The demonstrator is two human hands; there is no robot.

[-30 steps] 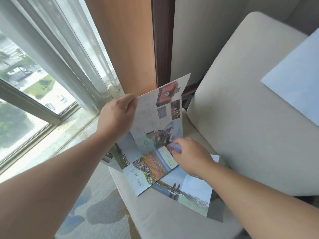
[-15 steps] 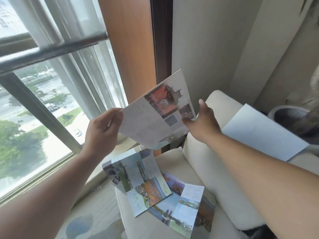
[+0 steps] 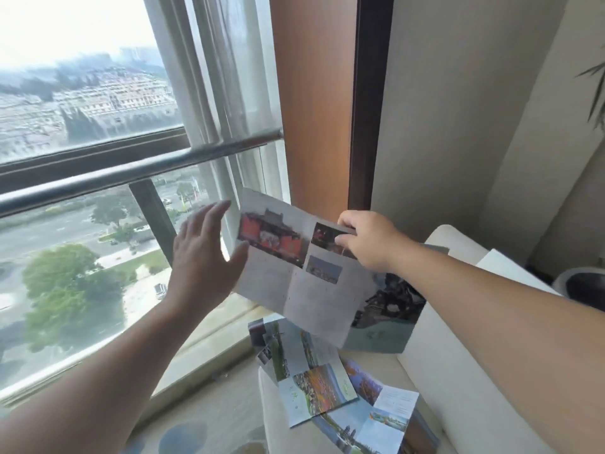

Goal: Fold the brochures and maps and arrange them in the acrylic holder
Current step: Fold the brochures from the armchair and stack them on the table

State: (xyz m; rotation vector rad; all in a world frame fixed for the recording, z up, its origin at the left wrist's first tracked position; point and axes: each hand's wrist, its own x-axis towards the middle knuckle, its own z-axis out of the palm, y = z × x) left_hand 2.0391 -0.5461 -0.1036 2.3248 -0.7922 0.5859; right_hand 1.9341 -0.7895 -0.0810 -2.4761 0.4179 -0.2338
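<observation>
Above the chair [image 3: 458,388], right hand [image 3: 370,240] pinching brochure [image 3: 294,283] top edge, left hand [image 3: 203,257] spread open.

We record two hands and two forearms in view. The left hand [image 3: 203,257] and the right hand [image 3: 370,240] are bare. Behind each wrist, the left forearm [image 3: 108,365] and the right forearm [image 3: 491,306] are bare as far as the frame edge. We find the fingers [image 3: 214,213] of both hands softened by blur; nails and finer surface detail cannot be read.
</observation>
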